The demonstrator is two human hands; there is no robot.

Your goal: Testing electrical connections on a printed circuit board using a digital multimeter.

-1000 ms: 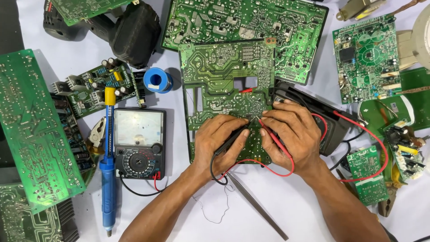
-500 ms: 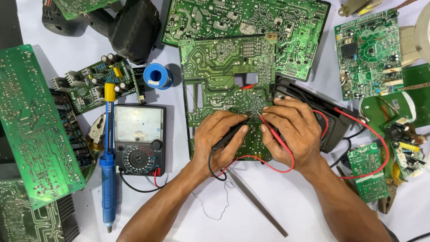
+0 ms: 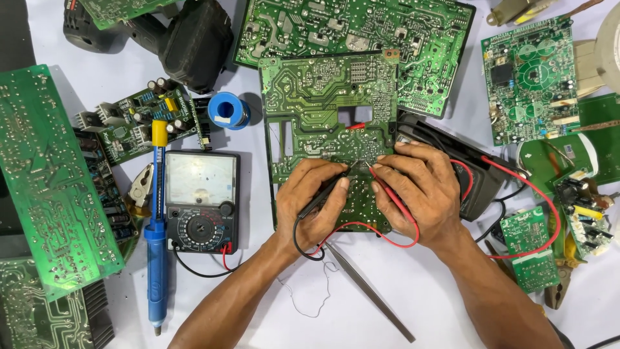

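Note:
A green circuit board (image 3: pixel 323 97) lies solder side up in the middle of the white table. My left hand (image 3: pixel 310 203) rests on its lower part and holds a black test probe (image 3: pixel 321 197), tip on the board. My right hand (image 3: pixel 420 190) holds a red test probe (image 3: pixel 387 190), its tip close beside the black one. Red and black leads loop below my hands. An analog multimeter (image 3: pixel 200 200) with a pale dial lies to the left of my left hand.
A blue desoldering pump (image 3: pixel 155 252) and pliers (image 3: pixel 139 187) lie left of the meter. A blue solder spool (image 3: pixel 228 110), a black power tool (image 3: pixel 187 39), long tweezers (image 3: pixel 368 291) and several other green boards (image 3: pixel 45 181) ring the work area. A black case (image 3: pixel 478 181) sits under my right hand.
Both hands have stayed on the board; the probe tips have shifted only slightly. The view has drifted a little.

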